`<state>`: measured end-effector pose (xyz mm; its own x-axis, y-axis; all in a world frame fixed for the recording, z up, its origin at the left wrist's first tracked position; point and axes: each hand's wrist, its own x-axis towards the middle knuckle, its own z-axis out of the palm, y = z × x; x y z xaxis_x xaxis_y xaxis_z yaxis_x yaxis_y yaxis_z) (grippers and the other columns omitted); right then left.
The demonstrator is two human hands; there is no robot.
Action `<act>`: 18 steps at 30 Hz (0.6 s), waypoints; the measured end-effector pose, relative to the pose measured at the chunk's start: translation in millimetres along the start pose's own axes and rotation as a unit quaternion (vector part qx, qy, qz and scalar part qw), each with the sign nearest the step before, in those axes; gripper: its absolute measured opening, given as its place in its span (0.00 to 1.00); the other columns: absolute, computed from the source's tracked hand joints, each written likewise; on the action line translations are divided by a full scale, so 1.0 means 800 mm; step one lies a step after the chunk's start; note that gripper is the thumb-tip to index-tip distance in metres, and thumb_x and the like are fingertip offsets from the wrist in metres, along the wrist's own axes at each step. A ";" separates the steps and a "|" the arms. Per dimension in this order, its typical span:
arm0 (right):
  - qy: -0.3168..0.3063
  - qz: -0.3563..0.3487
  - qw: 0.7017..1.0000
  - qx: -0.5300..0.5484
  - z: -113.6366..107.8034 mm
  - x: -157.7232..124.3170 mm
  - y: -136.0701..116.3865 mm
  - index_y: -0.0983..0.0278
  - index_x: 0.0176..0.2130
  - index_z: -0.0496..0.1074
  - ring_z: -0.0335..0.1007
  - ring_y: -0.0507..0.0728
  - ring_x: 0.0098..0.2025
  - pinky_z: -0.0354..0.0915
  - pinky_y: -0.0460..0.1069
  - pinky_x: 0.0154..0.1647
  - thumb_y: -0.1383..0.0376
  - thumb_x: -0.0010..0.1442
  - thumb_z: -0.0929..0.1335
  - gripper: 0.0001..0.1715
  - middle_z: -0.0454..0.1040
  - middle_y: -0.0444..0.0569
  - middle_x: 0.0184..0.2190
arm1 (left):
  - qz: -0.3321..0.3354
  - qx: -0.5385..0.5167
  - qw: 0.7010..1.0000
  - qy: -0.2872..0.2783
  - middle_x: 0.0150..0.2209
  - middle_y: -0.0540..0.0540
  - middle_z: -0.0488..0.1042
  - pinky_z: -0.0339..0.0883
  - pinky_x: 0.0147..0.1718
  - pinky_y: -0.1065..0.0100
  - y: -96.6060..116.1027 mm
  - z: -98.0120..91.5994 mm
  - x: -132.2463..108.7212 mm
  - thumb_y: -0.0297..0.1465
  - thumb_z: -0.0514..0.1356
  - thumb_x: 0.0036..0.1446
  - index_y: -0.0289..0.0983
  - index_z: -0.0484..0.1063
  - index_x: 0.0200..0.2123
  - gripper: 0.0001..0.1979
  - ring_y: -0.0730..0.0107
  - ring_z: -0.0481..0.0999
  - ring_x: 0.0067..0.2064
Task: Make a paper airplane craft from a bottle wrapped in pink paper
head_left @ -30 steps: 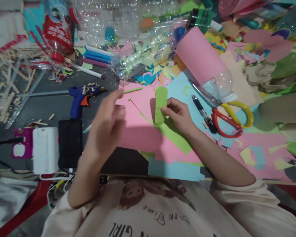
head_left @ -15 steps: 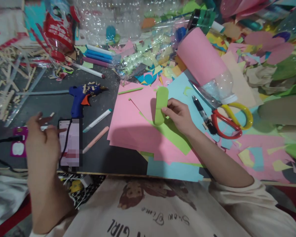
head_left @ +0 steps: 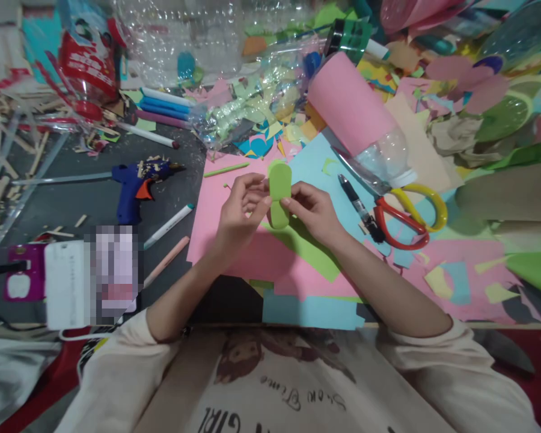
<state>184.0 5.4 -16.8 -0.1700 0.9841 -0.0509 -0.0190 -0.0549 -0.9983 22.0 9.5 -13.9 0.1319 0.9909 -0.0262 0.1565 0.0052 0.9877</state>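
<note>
A small rounded strip of green paper (head_left: 280,192) stands upright over the pink sheets (head_left: 256,252) in the middle of the table. My left hand (head_left: 241,213) pinches its left edge and my right hand (head_left: 312,209) pinches its right edge, so both hold it between them. Just right of my right hand lie a black pen (head_left: 356,204) and red-and-yellow scissors (head_left: 408,219). A green paper offcut (head_left: 313,252) lies under my right wrist.
A blue glue gun (head_left: 137,180) and loose markers (head_left: 166,219) lie to the left on the dark table. A phone (head_left: 115,273) and white power bank (head_left: 65,282) sit at the near left edge. A pink-wrapped plastic bottle (head_left: 356,111), crumpled bottles and paper scraps crowd the back and right.
My left hand left the phone at the near left and came back to the green strip, taking its left edge. My right hand kept holding the strip. The view shifted slightly.
</note>
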 end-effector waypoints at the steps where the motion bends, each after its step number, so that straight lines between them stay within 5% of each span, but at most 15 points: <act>1: -0.004 0.001 1.000 -0.005 0.000 0.000 0.000 0.62 0.26 0.65 0.53 0.49 0.23 0.52 0.47 0.25 0.41 0.53 0.70 0.28 0.60 0.39 0.20 | 0.002 -0.017 1.000 0.002 0.40 0.49 0.74 0.70 0.29 0.74 -0.004 0.006 0.000 0.29 0.61 0.53 0.41 0.63 0.45 0.16 0.77 0.76 0.32; 7: -0.027 0.007 0.999 -0.028 -0.001 -0.001 0.001 0.62 0.26 0.63 0.52 0.48 0.23 0.53 0.47 0.27 0.48 0.55 0.71 0.23 0.59 0.38 0.21 | 0.048 -0.058 0.996 0.044 0.35 0.53 0.70 0.68 0.26 0.76 -0.019 0.008 -0.003 0.29 0.62 0.51 0.42 0.60 0.40 0.15 0.80 0.73 0.27; 18: -0.001 0.005 1.000 -0.023 0.000 -0.003 -0.003 0.62 0.28 0.67 0.58 0.50 0.26 0.57 0.48 0.30 0.51 0.55 0.72 0.18 0.64 0.40 0.23 | 0.069 -0.039 0.996 -0.026 0.27 0.53 0.71 0.67 0.25 0.74 -0.016 0.000 -0.007 0.41 0.64 0.57 0.39 0.68 0.36 0.13 0.77 0.73 0.25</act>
<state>184.2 3.2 -14.1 -0.1722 0.9831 -0.0617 0.0281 -0.0577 -0.9979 19.3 3.9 -26.1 0.1982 0.9746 0.1046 0.0562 -0.1178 0.9914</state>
